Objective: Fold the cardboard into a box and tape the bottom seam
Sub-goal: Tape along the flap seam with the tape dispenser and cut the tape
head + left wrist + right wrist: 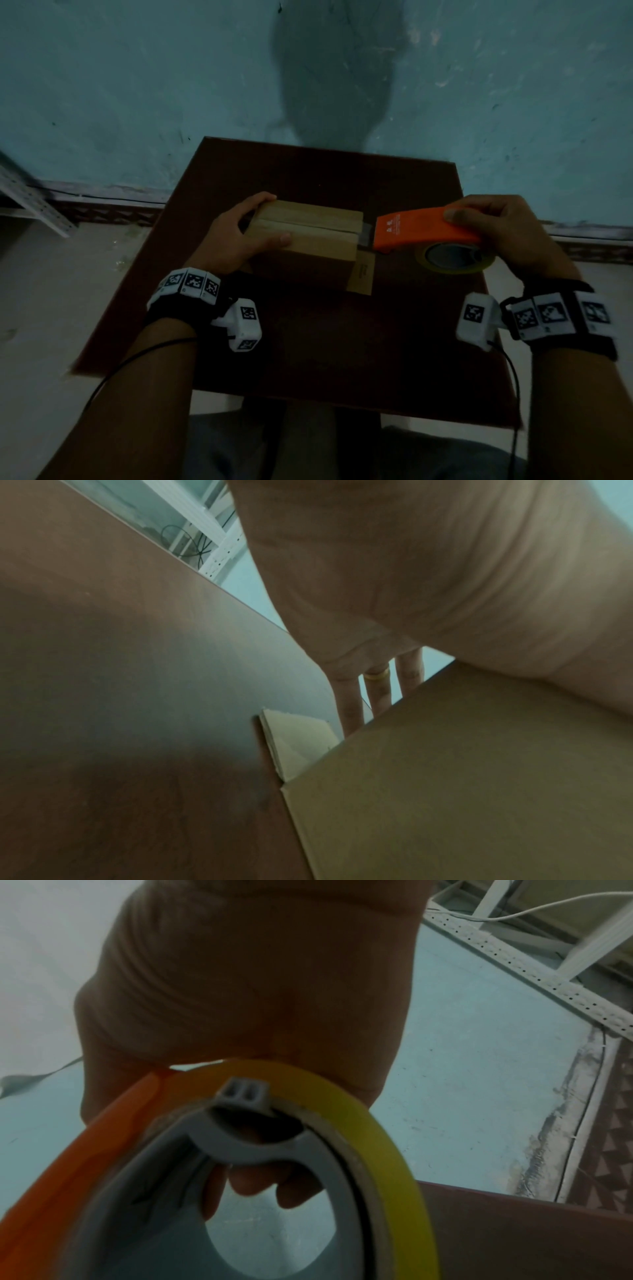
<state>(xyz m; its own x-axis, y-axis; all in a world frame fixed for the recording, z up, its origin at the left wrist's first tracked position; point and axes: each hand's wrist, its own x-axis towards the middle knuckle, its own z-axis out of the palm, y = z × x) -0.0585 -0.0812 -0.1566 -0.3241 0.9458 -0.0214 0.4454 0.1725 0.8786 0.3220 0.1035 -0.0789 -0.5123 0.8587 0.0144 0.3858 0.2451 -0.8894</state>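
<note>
A brown cardboard box (308, 236) stands on the dark table (308, 342), its two top flaps folded in with a seam (308, 226) running left to right. My left hand (239, 233) grips the box's left end, thumb on top and fingers behind it. In the left wrist view the box wall (479, 777) fills the lower right, with my fingers (377, 688) beyond its edge. My right hand (496, 226) grips an orange tape dispenser (421, 228) whose blade end meets the box's right edge at the seam. Its yellowish tape roll (387, 1139) shows in the right wrist view.
A loose box flap (363, 274) lies flat on the table at the box's lower right; another flap (298, 739) sticks out on the left. A white perforated metal frame (30, 202) stands by the teal wall (171, 85) at left. The table's edges are close on both sides.
</note>
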